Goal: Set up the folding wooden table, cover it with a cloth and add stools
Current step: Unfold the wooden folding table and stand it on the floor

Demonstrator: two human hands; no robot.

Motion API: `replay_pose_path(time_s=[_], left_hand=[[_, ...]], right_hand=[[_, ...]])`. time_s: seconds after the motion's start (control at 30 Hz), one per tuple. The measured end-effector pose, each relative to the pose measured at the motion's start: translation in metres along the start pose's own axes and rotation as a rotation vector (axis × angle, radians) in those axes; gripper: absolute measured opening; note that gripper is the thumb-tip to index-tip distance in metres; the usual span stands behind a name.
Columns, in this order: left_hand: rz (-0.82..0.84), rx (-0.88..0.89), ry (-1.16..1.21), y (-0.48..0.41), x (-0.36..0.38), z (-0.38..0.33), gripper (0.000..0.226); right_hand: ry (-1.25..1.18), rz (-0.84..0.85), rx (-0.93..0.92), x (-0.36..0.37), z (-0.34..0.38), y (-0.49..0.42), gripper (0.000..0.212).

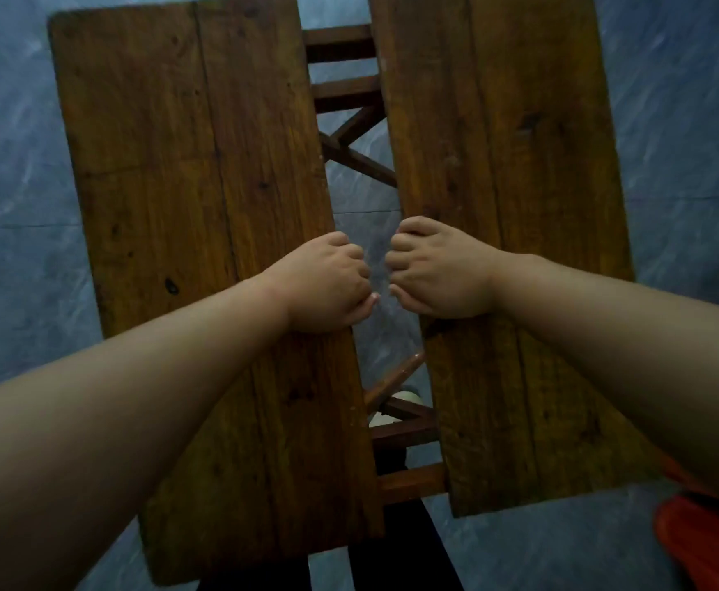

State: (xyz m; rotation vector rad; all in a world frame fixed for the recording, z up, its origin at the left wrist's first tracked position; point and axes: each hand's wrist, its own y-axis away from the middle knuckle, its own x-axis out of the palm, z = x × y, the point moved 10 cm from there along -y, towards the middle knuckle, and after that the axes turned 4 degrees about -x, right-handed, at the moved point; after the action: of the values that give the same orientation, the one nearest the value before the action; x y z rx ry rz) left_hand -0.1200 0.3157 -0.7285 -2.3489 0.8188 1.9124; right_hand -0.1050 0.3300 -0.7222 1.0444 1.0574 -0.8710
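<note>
Head view: the folding wooden table (263, 462) is standing on the blue-grey floor (7, 164), its left leaf (170, 164) and right leaf (519, 142) lying apart on either side of the cross-braced frame (357, 159). The left hand (327, 283) is curling over the left leaf's inner edge; the right hand (434, 270) is clasping the right leaf's inner edge, both above the frame. The thick planks are looking stiff, heavy and rough-grained, so these edges are probably giving sure purchase, though fingers risk pinching if the leaves meet. Something orange (703, 543) is showing right of the frame.
</note>
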Motion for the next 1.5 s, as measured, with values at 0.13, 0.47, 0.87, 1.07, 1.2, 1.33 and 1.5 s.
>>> replay_pose_path(time_s=[0.13,0.47,0.87,1.07,1.2,1.33,1.5], left_hand=[[0.018,-0.023,0.012,-0.005,0.011,0.002,0.050],[-0.051,0.047,0.008,0.006,0.013,-0.005,0.048],[0.118,-0.491,0.125,0.095,0.068,0.022,0.062],[0.188,-0.537,0.082,0.107,0.097,0.026,0.070],[0.109,-0.610,0.139,0.114,0.096,0.028,0.070],[-0.108,-0.944,0.283,0.153,0.095,0.037,0.083],[-0.293,-1.573,0.863,0.227,0.136,0.039,0.116]], right_hand=[[-0.013,-0.003,-0.018,0.007,0.003,-0.015,0.047],[-0.071,0.051,-0.057,0.017,0.015,-0.013,0.039],[-0.356,0.293,0.294,0.067,0.010,0.068,0.060],[-0.310,0.279,0.419,0.081,0.019,0.071,0.068],[-0.334,0.219,0.495,0.077,0.016,0.076,0.065],[-0.362,0.040,0.870,0.068,-0.006,0.108,0.071],[-0.570,-0.076,1.468,0.089,-0.024,0.179,0.106]])
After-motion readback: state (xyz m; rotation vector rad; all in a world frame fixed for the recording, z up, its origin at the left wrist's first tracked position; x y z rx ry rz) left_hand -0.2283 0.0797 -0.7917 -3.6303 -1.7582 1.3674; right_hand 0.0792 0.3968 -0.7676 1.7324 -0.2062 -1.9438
